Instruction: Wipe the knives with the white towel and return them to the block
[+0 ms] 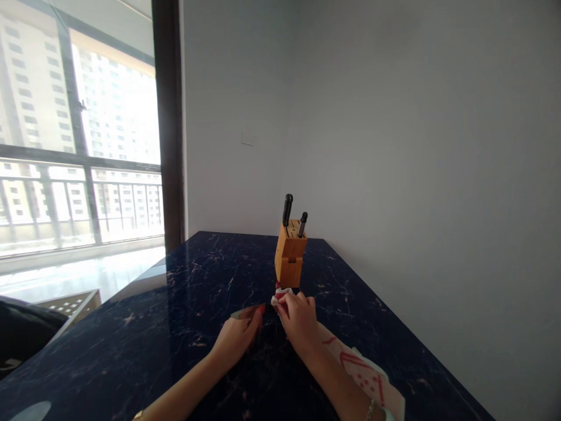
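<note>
Over the dark table, my left hand (239,339) is closed on a knife (241,313). Part of its flat, shiny blade shows beyond my knuckles, and its far end by my fingertips is dark and hard to make out. My right hand (300,321) pinches a white and red cloth (284,292) close to my left fingertips. More white cloth with red marks (366,374) lies under and beside my right forearm; whether it is the same piece I cannot tell. Just past my hands stands a wooden knife block (290,260) holding two dark-handled tools.
The dark blue marbled table (210,263) runs back to the grey walls. A pale round object (33,411) is at the near left corner. Left of the table are a black item (26,333) and a perforated chair back (83,301), with large windows behind.
</note>
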Demonstrator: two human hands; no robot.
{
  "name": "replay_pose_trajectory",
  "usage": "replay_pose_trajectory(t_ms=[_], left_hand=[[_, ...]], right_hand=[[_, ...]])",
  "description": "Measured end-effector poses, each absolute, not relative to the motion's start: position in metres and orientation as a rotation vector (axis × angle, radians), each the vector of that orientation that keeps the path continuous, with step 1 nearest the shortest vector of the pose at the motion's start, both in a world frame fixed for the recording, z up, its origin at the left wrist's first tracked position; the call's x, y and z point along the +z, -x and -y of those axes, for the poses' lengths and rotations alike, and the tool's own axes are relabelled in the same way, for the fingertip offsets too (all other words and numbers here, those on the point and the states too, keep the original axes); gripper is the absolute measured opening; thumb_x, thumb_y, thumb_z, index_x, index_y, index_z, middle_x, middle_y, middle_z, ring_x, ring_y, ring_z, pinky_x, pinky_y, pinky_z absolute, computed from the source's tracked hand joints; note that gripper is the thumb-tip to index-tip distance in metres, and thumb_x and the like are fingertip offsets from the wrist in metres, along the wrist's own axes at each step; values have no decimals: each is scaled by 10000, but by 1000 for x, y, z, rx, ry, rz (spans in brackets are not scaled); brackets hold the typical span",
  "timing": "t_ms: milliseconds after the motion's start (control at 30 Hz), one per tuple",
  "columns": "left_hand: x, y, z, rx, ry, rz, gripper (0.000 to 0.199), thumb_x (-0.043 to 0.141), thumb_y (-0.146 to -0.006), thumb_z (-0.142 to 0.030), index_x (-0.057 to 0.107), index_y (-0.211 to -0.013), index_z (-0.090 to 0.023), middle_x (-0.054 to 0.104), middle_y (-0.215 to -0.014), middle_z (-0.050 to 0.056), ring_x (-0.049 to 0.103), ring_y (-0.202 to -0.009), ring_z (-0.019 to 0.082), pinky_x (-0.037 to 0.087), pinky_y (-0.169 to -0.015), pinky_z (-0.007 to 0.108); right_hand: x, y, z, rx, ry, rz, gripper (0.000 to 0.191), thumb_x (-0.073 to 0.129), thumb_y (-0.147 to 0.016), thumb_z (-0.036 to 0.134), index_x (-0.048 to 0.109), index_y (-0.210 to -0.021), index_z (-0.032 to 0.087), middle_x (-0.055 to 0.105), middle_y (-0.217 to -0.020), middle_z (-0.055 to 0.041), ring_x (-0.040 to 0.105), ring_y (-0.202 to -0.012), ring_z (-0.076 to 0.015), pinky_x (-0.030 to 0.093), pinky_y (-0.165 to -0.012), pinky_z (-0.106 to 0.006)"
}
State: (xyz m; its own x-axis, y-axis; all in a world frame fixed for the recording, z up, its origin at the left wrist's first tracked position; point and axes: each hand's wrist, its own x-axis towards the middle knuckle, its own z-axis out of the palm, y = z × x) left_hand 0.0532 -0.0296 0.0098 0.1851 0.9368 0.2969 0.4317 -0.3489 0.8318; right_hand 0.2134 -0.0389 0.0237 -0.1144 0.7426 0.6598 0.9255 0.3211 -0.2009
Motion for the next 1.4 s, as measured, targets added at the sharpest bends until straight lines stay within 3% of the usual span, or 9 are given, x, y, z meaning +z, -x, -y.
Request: replay_pose_trajectory(t_ms=[200,400,1033,1400], left_hand=[[4,-55,29,1049,-1770,-1225,433,363,-775,-545,596,-629,-211,505,-407,-20,489,-386,152,336,-438,236],[-4,-58,25,1041,-1688,-1172,467,342,-763,-589,490,-538,-207,453,-367,-36,434,-331,126,323,-366,218],[-12,-60,19,983,-1682,-1141,471,314,-780,-580,492,-594,-185,454,-357,-58,416,-313,98,327,-349,199],[-10,-59,21,1017,-1651,-1224,482,315,-783,-566,467,-523,-189,418,-350,-50,401,-322,97,311,-348,191]], right_hand=[[23,-206,44,-214,1287,1973,83,473,-832,190,535,-781,210,612,-836,-2,497,-801,-148,281,-724,-284],[18,-212,39,-214,1433,1883,92,485,-815,172,527,-746,217,610,-794,15,498,-783,-157,274,-698,-293],[19,-202,44,-140,1325,1921,71,471,-814,163,523,-795,209,604,-900,-6,498,-840,-160,293,-719,-277],[13,-214,38,-239,1552,1946,128,459,-795,118,536,-835,212,611,-836,-5,496,-815,-181,282,-694,-296]])
